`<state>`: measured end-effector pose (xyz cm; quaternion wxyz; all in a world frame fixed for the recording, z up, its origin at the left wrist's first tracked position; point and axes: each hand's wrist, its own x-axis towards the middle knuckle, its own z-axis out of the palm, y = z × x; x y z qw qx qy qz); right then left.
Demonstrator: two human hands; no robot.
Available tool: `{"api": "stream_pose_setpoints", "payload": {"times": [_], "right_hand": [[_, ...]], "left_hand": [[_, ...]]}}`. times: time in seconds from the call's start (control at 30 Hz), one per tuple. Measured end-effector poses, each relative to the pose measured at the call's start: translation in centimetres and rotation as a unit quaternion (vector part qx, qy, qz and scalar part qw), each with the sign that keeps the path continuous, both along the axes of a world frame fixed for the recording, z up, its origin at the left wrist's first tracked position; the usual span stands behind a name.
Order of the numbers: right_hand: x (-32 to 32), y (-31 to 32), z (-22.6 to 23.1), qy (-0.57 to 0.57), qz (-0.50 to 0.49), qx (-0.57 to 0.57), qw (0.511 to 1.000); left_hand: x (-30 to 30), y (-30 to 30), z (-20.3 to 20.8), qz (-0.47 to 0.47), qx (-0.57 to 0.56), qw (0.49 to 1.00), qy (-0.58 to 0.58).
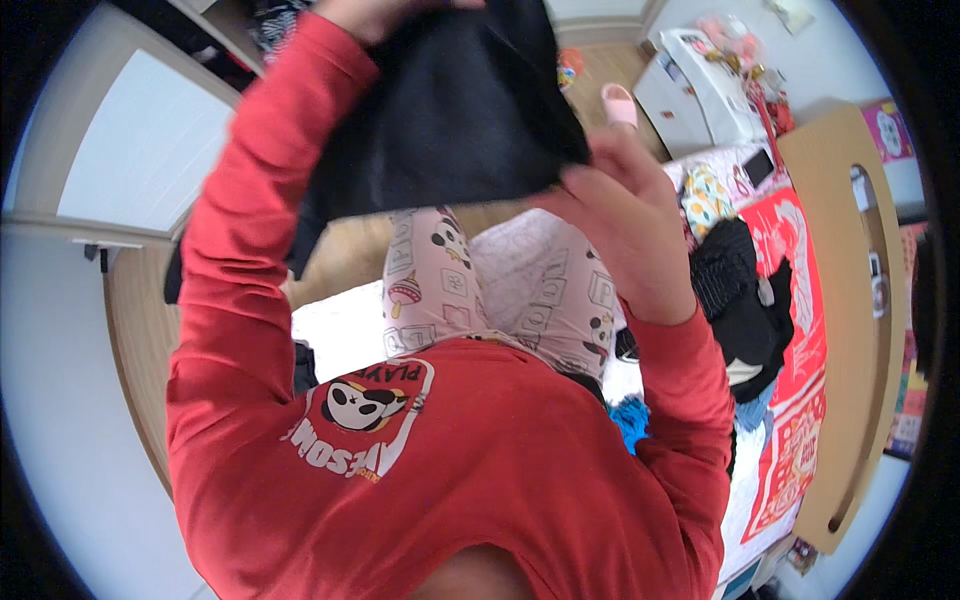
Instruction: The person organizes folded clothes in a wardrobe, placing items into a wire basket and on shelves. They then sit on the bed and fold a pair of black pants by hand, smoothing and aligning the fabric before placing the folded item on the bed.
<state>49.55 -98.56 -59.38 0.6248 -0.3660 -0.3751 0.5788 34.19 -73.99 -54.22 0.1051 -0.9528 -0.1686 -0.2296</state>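
The black cloth (455,115) hangs between the two hands, in front of the person. The right hand (637,225), slightly blurred, pinches its near right corner between thumb and fingers. The left hand (372,14) is at its far left side, cut off by the upper edge, so its grip cannot be told. Right of the right hand lie dark clothes (727,275); beyond it, a pink slipper (618,104).
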Motion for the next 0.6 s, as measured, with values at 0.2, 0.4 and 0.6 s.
{"api": "stream_pose_setpoints", "payload": {"times": [0.2, 0.4, 0.6], "right_hand": [[10.1, -13.4, -16.1, 0.043, -0.186, -0.364, 0.911], [10.3, -19.7, -17.4, 0.168, -0.238, -0.319, 0.902], [11.6, -22.0, -25.3, 0.014, -0.222, -0.445, 0.867]], "left_hand": [[9.0, -8.0, -22.9, 0.055, -0.799, 0.599, 0.010], [17.0, -12.0, -19.4, 0.040, -0.834, 0.549, -0.030], [23.6, -14.4, -22.8, -0.055, -0.839, 0.536, 0.081]]}}
